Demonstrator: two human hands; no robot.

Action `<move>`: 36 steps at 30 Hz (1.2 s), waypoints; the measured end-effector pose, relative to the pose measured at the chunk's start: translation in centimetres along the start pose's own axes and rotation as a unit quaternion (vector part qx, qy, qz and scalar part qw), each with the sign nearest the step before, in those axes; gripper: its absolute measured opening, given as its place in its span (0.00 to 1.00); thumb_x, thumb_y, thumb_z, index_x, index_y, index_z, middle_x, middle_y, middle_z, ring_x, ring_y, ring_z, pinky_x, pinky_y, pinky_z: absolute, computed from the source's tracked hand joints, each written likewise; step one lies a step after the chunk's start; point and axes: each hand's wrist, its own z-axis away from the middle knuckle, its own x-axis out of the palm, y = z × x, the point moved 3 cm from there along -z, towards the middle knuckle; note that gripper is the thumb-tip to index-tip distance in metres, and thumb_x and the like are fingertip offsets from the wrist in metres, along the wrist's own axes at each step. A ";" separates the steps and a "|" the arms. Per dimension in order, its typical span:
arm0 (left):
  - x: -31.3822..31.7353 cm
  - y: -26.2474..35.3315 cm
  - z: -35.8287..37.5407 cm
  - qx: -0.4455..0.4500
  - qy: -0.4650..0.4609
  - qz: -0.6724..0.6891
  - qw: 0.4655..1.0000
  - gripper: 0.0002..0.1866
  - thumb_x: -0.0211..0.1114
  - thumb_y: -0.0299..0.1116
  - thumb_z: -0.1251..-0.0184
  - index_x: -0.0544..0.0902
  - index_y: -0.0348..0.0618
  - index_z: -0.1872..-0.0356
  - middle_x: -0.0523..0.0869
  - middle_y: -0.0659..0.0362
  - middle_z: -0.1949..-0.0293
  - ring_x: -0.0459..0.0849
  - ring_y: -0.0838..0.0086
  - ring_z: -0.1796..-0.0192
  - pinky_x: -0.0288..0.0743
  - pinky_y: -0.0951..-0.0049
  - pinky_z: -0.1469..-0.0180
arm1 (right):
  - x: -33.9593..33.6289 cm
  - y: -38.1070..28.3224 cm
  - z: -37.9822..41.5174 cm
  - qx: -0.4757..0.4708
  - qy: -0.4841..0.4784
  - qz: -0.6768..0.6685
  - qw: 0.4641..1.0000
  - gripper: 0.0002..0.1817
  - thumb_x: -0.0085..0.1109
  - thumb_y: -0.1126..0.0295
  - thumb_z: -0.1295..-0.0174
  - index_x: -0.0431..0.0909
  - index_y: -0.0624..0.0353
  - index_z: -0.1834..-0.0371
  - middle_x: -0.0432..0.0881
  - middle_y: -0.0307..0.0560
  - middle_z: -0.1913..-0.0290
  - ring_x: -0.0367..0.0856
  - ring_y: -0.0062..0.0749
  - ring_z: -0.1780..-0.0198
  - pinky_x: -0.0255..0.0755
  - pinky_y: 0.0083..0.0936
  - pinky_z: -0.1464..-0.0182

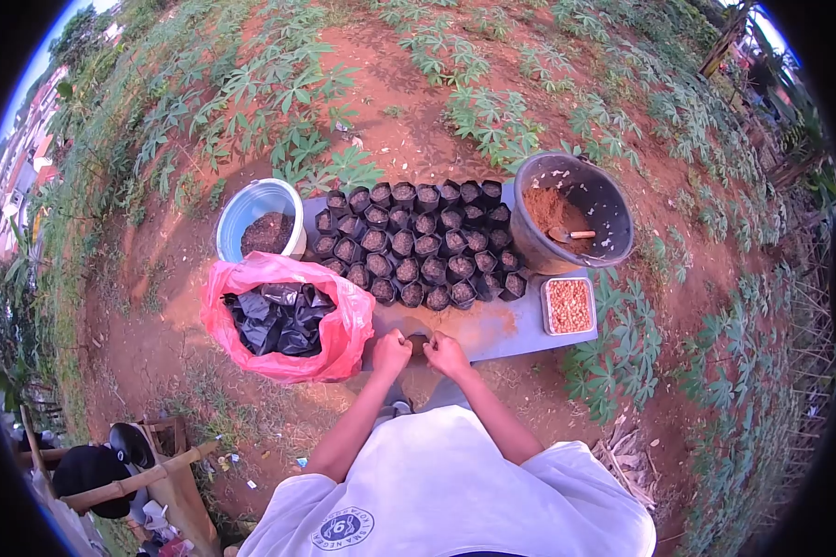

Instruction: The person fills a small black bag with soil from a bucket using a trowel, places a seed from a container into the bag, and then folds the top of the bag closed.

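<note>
Between my two hands, at the near edge of the grey board (488,339), is a small dark bag (419,344). My left hand (392,354) is closed at its left side, and my right hand (447,354) is closed at its right side. Just beyond them stand several rows of black bags (426,245) filled with brown soil. A pink plastic bag (348,325) holding crumpled black bags (280,318) lies to the left of my left hand. What is inside the small bag is too dark to tell.
A light blue bucket (235,221) with dark soil stands at the left. At the right are a dark bucket (613,209) with reddish soil and a wooden-handled trowel (576,234), and a clear box of orange-yellow grains (568,306). Leafy plants (497,121) grow around.
</note>
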 end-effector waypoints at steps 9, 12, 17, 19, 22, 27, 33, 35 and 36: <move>-0.5 0.0 -0.5 -0.025 -0.031 -0.022 0.999 0.11 0.65 0.37 0.45 0.79 0.38 0.70 0.85 0.43 0.68 0.85 0.48 0.61 0.76 0.51 0.59 | -0.6 -0.6 -0.6 0.005 -0.016 0.008 1.000 0.12 0.57 0.65 0.34 0.70 0.61 0.71 0.81 0.48 0.79 0.85 0.31 0.76 0.77 0.30 0.73; -0.9 0.1 0.7 -0.030 -0.030 -0.011 0.999 0.12 0.65 0.37 0.45 0.79 0.38 0.70 0.86 0.43 0.67 0.85 0.48 0.60 0.77 0.51 0.58 | -0.2 -0.4 0.2 -0.005 -0.018 -0.034 0.999 0.12 0.57 0.65 0.34 0.70 0.61 0.71 0.81 0.49 0.79 0.85 0.32 0.76 0.77 0.30 0.73; -0.6 -0.9 0.3 -0.014 -0.035 0.000 0.999 0.12 0.65 0.37 0.45 0.79 0.39 0.69 0.85 0.43 0.67 0.85 0.49 0.60 0.77 0.52 0.57 | -0.3 -0.3 0.1 -0.017 -0.004 0.011 1.000 0.13 0.58 0.65 0.34 0.71 0.62 0.71 0.81 0.49 0.79 0.85 0.32 0.76 0.77 0.30 0.72; -0.7 -1.1 0.5 -0.013 -0.040 -0.014 0.999 0.12 0.65 0.37 0.45 0.79 0.39 0.69 0.85 0.43 0.68 0.85 0.49 0.60 0.77 0.52 0.57 | 0.2 0.3 0.0 -0.025 -0.004 0.033 0.999 0.13 0.58 0.65 0.35 0.71 0.62 0.71 0.81 0.49 0.79 0.85 0.32 0.77 0.76 0.31 0.71; -0.8 -0.5 0.2 0.001 -0.046 -0.026 0.999 0.12 0.65 0.37 0.45 0.79 0.38 0.68 0.85 0.43 0.68 0.85 0.49 0.60 0.77 0.53 0.57 | -0.1 0.8 -0.7 -0.059 0.003 0.055 0.997 0.13 0.59 0.64 0.35 0.72 0.62 0.71 0.81 0.49 0.78 0.85 0.32 0.77 0.76 0.31 0.71; -0.6 -1.6 -0.3 -0.010 -0.058 -0.022 0.998 0.12 0.65 0.38 0.45 0.79 0.38 0.69 0.85 0.44 0.68 0.85 0.50 0.60 0.77 0.53 0.57 | -1.0 0.3 -1.3 -0.021 -0.033 0.068 0.997 0.13 0.59 0.64 0.36 0.72 0.62 0.71 0.82 0.50 0.78 0.84 0.32 0.77 0.76 0.29 0.70; -0.8 -0.8 -0.4 -0.025 -0.045 -0.006 0.999 0.12 0.66 0.38 0.45 0.79 0.38 0.70 0.86 0.45 0.69 0.86 0.52 0.62 0.77 0.55 0.58 | -1.5 -1.0 -1.5 -0.044 -0.030 0.052 0.997 0.13 0.60 0.64 0.36 0.74 0.62 0.71 0.82 0.50 0.77 0.84 0.34 0.75 0.76 0.31 0.68; -0.3 -1.6 -0.4 -0.028 -0.048 -0.005 0.998 0.12 0.66 0.37 0.44 0.79 0.38 0.70 0.86 0.45 0.69 0.86 0.51 0.62 0.77 0.55 0.58 | -1.4 -0.7 -2.0 -0.035 -0.039 0.081 0.995 0.13 0.61 0.64 0.38 0.75 0.63 0.70 0.82 0.51 0.75 0.85 0.38 0.71 0.76 0.34 0.65; -0.3 -1.7 -0.6 -0.033 -0.044 -0.002 0.998 0.12 0.66 0.37 0.44 0.80 0.38 0.70 0.86 0.45 0.69 0.86 0.51 0.62 0.77 0.55 0.58 | -1.6 -1.2 -2.3 -0.033 -0.037 0.081 0.995 0.13 0.61 0.64 0.38 0.75 0.63 0.70 0.82 0.51 0.75 0.85 0.38 0.71 0.76 0.34 0.65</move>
